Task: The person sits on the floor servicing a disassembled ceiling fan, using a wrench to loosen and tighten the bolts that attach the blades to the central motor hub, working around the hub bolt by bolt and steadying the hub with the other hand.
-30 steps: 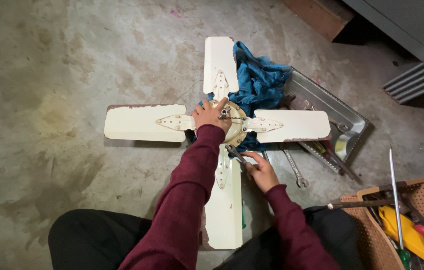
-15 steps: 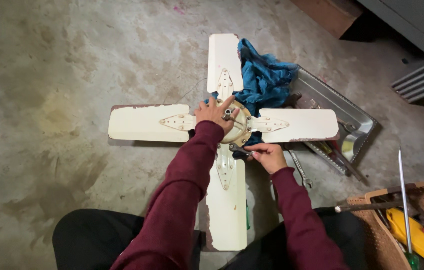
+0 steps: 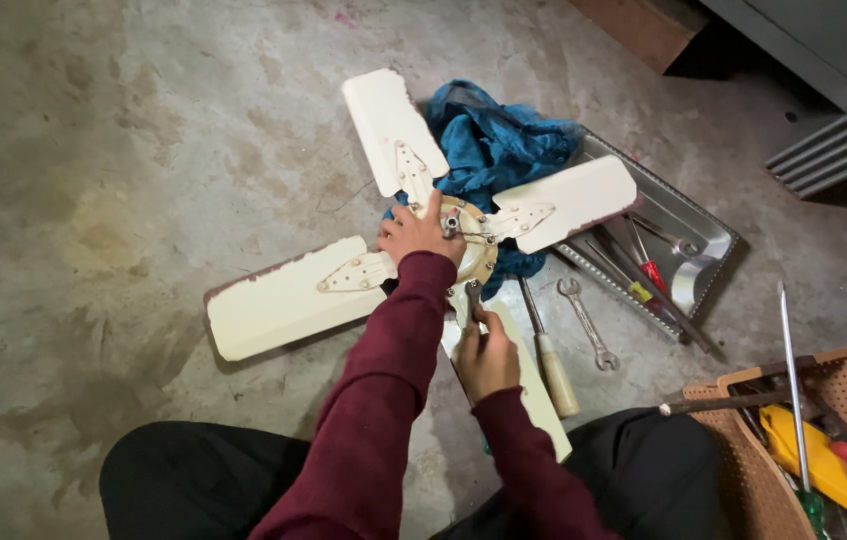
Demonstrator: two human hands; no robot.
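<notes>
A cream four-bladed ceiling fan (image 3: 414, 250) lies flat on the stained concrete floor (image 3: 94, 150), its hub near the middle of the view. One blade (image 3: 289, 297) reaches toward 8 o'clock, another toward 11 o'clock, a third toward 2 o'clock, and the fourth runs toward 5 o'clock, mostly hidden under the person's forearms.

The left hand (image 3: 422, 236), in a maroon sleeve, rests palm down on the round hub (image 3: 466, 240), fingers spread flat over its left edge and gripping nothing. Just below, at 6 o'clock from the hub, the right hand (image 3: 487, 355) has its fingers closed round a slim tool (image 3: 472, 296), probably a small wrench or screwdriver, whose tip points up toward the hub's rim.

A crumpled blue cloth (image 3: 499, 145) lies under and behind the hub at 1 o'clock. Right of the right hand, a wooden-handled screwdriver (image 3: 550, 358) and an open-ended spanner (image 3: 589, 326) lie on the floor side by side. Beyond them, at 3 o'clock, a shallow metal tray (image 3: 709, 240) holds several long tools, partly covered by the 2 o'clock blade. At the lower right corner a brown woven basket (image 3: 744, 480) holds more screwdrivers with yellow and red handles.
</notes>
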